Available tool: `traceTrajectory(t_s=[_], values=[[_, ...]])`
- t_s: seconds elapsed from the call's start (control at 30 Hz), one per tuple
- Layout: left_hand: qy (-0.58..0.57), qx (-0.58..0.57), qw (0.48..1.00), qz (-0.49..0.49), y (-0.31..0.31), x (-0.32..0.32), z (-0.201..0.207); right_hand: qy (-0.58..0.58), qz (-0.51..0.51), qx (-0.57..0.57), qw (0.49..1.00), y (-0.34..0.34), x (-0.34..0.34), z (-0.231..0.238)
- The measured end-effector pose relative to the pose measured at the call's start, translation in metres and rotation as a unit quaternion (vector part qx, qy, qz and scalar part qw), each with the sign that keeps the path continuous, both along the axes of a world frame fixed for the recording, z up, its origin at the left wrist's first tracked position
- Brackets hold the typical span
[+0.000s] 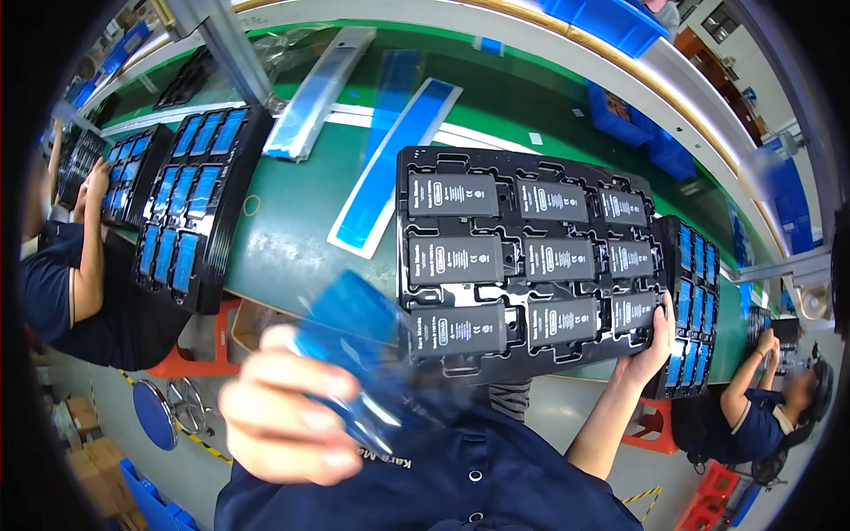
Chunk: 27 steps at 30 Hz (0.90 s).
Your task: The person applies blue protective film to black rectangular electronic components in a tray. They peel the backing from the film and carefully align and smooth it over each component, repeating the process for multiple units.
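Observation:
In front of me a black plastic tray (513, 296) is tilted up, with several flat dark-grey battery packs (453, 259) lying in its pockets. My right hand (651, 345) grips the tray's lower right edge, thumb over the front beside a battery. Close to the camera, my left hand (292, 407) is closed on a blue, glossy piece of film (350, 323). The film is smeared by motion and hangs near the tray's lower left corner. Part of it is see-through. Whether it touches the tray, I cannot tell.
Long blue film strips on white backing (398, 164) lie on the green table (283, 230). Stacked trays with blue-covered cells stand left (199, 195) and right (686, 310). One co-worker (71, 292) sits at each side. Blue bins (611, 115) line the back.

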State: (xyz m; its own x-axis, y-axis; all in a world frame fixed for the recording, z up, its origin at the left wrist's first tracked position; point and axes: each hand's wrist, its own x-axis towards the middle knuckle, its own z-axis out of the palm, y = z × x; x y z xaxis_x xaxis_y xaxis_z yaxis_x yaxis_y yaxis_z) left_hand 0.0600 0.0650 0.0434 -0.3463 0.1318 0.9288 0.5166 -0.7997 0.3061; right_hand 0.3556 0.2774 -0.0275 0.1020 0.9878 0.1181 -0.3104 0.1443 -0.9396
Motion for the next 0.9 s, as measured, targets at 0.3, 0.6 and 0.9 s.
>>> traceTrajectory(t_s=[0.3, 0.6, 0.9], values=[[0.28, -0.203, 0.916, -0.205, -0.015, 0.032, 0.034, -0.372, -0.161, 0.201, 0.892, -0.004, 0.003, 0.029], [0.287, -0.165, 0.93, -0.157, -0.025, 0.044, 0.03, -0.094, 0.736, 0.087, 0.664, -0.104, -0.079, 0.084], [0.031, -0.483, 0.868, -0.111, -0.035, 0.015, 0.009, -0.176, 0.649, 0.177, 0.719, -0.119, -0.107, 0.062]])
